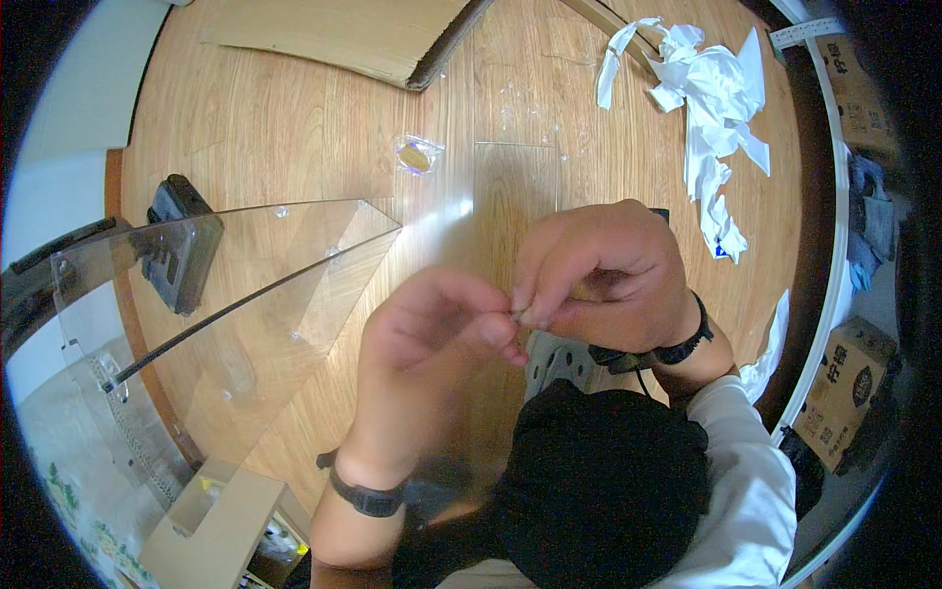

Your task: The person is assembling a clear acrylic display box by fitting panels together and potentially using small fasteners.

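My left hand (432, 324) and my right hand (608, 280) meet above the wooden floor, fingertips almost touching. Between them is a tiny, pale greyish piece (517, 316), too small to name. The right thumb and forefinger pinch together at it. My left thumb and forefinger close in from the other side, slightly blurred, and what they hold is mostly hidden. To the left of my hands a clear plastic panel (250, 344) with a dark edge strip stands tilted. Beyond the hands a small clear bag (416, 155) with a yellowish-brown round thing lies on the floor.
Torn white paper (711, 88) lies at the far right, a cardboard sheet (334, 34) at the far side. On the left are a black plastic object (186, 245) and a beige cabinet (211, 535). Cardboard boxes (844, 393) line the right edge. A grey holed shoe (557, 361) shows below my hands.
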A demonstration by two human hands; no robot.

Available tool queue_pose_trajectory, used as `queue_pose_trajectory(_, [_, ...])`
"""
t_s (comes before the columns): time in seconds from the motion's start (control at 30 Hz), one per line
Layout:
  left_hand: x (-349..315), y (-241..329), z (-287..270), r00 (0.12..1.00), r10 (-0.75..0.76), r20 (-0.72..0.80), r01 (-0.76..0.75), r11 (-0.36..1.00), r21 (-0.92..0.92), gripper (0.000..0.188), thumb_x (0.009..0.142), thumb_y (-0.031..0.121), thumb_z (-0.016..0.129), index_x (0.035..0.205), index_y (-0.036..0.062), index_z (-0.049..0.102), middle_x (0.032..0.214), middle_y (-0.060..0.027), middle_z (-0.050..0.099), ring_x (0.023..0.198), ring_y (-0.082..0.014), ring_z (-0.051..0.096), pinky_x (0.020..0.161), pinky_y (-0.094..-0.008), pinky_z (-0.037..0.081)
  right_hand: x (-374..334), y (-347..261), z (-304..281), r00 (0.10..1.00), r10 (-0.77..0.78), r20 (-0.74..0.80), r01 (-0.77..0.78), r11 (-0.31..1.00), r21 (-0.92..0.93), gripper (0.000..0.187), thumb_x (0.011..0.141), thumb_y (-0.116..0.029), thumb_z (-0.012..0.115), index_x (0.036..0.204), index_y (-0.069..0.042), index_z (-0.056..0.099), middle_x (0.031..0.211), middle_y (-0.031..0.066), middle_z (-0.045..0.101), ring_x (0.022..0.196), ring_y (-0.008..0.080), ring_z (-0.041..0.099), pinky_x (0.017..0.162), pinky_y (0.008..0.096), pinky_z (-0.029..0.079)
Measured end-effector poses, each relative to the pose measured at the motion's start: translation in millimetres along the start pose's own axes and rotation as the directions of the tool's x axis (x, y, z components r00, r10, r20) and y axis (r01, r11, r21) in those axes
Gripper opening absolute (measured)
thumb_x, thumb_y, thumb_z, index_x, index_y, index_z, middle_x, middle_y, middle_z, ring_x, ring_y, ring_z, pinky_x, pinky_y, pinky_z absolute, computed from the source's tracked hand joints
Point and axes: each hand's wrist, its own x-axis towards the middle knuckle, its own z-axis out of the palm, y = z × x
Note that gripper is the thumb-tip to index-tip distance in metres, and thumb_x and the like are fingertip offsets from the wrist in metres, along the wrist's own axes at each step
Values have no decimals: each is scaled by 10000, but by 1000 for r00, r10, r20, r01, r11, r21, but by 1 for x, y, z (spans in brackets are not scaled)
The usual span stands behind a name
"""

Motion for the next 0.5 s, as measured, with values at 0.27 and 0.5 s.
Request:
queue_pose_trajectory(0.27, [0, -2, -3, 1000, 21, -14, -21, 1000, 10, 237, 950, -7, 662, 1179, 7, 602, 1021, -77, 686, 875, -136, 654, 778, -273, 557, 17, -17, 3, 994, -69, 89, 97, 925, -366, 85, 780, -65, 780, 842, -100, 734, 863, 81, 721, 770, 258, 694, 670, 341, 550])
queue_pose_trajectory(0.5, [-10, 15, -8, 992, 116, -49, -113, 992, 52, 279, 952, 1, 667, 1227, 3, 622, 1023, -72, 701, 891, -124, 660, 807, -257, 548, 39, -36, 18, 996, -28, 88, 68, 864, -499, 125, 725, -29, 788, 821, -102, 754, 840, 48, 689, 722, 225, 652, 630, 326, 511])
